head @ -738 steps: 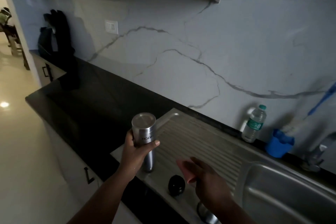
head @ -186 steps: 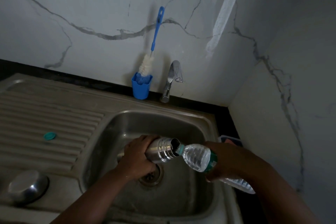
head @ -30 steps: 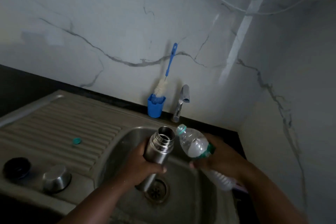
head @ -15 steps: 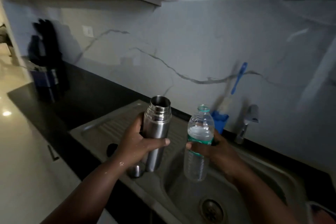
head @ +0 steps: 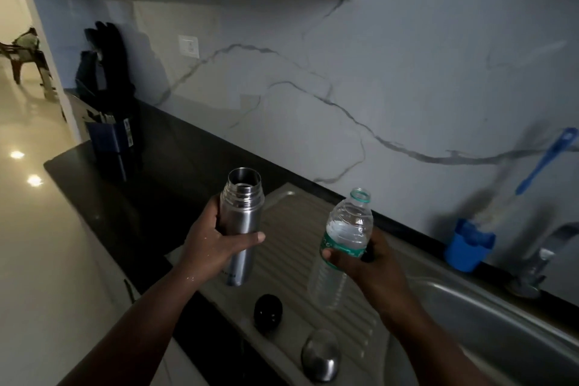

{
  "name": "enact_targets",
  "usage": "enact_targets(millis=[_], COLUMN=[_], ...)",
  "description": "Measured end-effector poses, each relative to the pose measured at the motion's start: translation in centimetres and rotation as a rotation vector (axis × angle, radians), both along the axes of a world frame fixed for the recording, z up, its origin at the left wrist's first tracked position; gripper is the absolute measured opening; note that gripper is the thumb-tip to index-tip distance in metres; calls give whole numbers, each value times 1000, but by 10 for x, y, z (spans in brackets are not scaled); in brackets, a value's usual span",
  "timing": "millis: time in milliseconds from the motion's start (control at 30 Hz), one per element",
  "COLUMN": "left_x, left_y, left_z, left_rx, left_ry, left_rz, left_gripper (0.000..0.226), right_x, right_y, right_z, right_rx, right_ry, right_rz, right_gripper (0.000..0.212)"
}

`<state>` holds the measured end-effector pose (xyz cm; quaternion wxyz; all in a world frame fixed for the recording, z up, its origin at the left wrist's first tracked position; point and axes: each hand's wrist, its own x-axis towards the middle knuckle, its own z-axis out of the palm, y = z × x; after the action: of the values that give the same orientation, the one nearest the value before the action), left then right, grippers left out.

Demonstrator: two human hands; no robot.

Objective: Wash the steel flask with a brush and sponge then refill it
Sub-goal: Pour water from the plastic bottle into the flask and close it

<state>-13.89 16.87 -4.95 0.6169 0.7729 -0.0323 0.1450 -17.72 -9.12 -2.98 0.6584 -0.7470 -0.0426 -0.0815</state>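
Flask [head: 240, 222] of bare steel, upright and uncapped, gripped round the upper body by left hand [head: 216, 244], fingers behind and thumb across the front, above the ribbed drainboard [head: 291, 260] beside the sink [head: 501, 316]. Probably rigid and dent-proof under any squeeze, heavier than it looks if water sits inside; level not visible through the open mouth. Droplets on the wrist, so likely a wet, slick wall: best held just where held now, below the threaded neck, with a full wrap rather than a fingertip pinch. Plastic bottle [head: 343, 244], also uncapped and upright, gripped at the label band by right hand [head: 366, 260], fingers curled round it. Thin and soft by the look, likely to buckle and spurt if squeezed hard, so a light hold at the stiffer banded waist. Black stopper [head: 268, 310] and steel cup lid [head: 320, 356] loose on the drainboard near the front edge, both small and round, probably prone to roll. Brush [head: 546, 163] blurred, standing in blue holder [head: 468, 244] by the tap [head: 539, 257]
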Motion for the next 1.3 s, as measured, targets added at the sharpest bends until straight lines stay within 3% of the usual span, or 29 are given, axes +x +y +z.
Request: enact_targets(millis=[233, 467, 733, 800, 900, 1000, 1033, 1067, 1167, 1233, 1300], left_x=[33, 47, 47, 41, 23, 9, 7, 4, -6, 3, 14], left_y=[13, 19, 25, 23, 13, -7, -18, -32, -76, -92, -95], left_z=[-43, -69, -77, -70, -39, -3, 1, 5, 6, -7, -12], left_rx=[-58, 54, 12, 15, 84, 237, 272, 282, 145, -36, -78], left_ry=[109, 131, 121, 97, -169, -696, -740, -664, -130, 46, 140], left_rz=[-32, -30, -42, -61, 108, 224, 155, 26, -335, -405, -384], left_gripper=[90, 90, 95, 107, 124, 84, 73, 72, 91, 79, 69], right_x=[28, 38, 45, 45, 45, 45, 45, 46, 44, 45, 53], right_y=[18, 21, 31, 32, 35, 36, 36, 36, 33, 24, 10], right_z=[-15, -28, -31, -29, -24, -15, -12, -8, 3, 6, 1], right_rx=[-34, -34, -22, -23, -23, -13, 12, 37, 119, 192, 332], right_ry=[67, 113, 131, 131, 125, 106, 100, 100, 94, 127, 273], right_rz=[-33, -60, -39, -40, -36, -13, 1, 17, 155, 312, 297], right_gripper=[52, 55, 58, 57, 60, 65, 65, 65, 74, 83, 84])
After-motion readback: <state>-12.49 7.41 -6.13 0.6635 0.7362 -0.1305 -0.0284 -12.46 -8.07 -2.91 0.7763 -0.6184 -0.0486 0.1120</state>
